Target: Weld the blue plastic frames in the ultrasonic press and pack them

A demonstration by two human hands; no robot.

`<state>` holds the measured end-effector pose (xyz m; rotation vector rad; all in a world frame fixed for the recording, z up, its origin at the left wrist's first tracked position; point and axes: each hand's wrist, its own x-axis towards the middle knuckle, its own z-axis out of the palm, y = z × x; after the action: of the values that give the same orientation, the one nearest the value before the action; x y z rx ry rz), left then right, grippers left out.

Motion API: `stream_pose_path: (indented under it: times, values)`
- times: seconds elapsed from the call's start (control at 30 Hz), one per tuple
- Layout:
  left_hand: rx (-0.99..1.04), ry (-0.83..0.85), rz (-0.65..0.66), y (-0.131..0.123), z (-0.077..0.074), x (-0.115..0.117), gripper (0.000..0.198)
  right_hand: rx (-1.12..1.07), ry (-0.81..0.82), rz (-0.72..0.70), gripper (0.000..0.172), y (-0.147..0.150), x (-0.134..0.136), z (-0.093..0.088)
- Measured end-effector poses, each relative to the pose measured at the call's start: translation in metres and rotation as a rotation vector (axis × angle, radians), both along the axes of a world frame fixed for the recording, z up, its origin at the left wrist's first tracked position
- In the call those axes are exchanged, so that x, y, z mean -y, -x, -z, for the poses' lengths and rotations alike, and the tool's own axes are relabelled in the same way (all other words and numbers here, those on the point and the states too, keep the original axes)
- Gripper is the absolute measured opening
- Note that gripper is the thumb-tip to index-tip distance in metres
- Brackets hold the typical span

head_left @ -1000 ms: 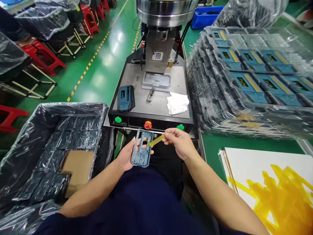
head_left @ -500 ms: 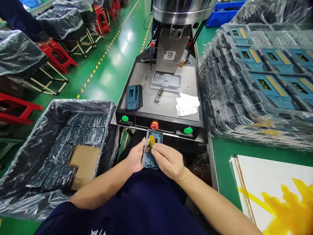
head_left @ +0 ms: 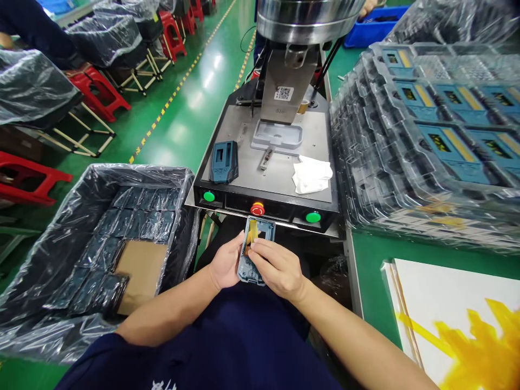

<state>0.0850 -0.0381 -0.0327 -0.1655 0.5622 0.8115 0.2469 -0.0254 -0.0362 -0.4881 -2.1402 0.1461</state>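
1. Blue plastic frame (head_left: 265, 226) is between both hands, held above the person's lap just short of the front edge of the press, its far end tilted away from the body.
2. Left hand (head_left: 225, 265) cups the frame's left edge, its fingers curled behind the frame and gripping it.
3. Right hand (head_left: 278, 269) lies across the frame with its fingers bunched and closed on a narrow amber tape strip (head_left: 253, 233) beside the frame's window. The fingers hide the strip's lower end, so I cannot tell how firmly they pinch it.
4. Step in hand, as I judge it: laying the strip onto the frame. The next move calls for lining it up along the window and pressing it flat, with the left hand keeping the frame steady.
5. Ahead, a bare steel press plate (head_left: 280, 176) carries a grey moulded nest (head_left: 277, 135), a dark blue plastic housing (head_left: 224, 161) and a crumpled white cloth (head_left: 312, 176).
6. To the left, a plastic-lined bin (head_left: 158, 174) holds dark blue parts (head_left: 138, 222). To the right stand stacked clear trays (head_left: 442, 146) of blue parts.
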Motion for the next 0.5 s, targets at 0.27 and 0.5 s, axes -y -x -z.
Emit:
stream_pose_path:
  times: [0.27,0.5]
  values:
    - [-0.016,-0.007,-0.018,0.0007,0.0040,0.0012,0.049,0.165,0.171,0.042,0.014,0.0056,0.0022,-0.0005]
    - [-0.076,-0.135,-0.045,0.0043,0.0058,0.0003,0.044,0.127,0.231,0.153,0.026,0.0000,0.0056,-0.0073]
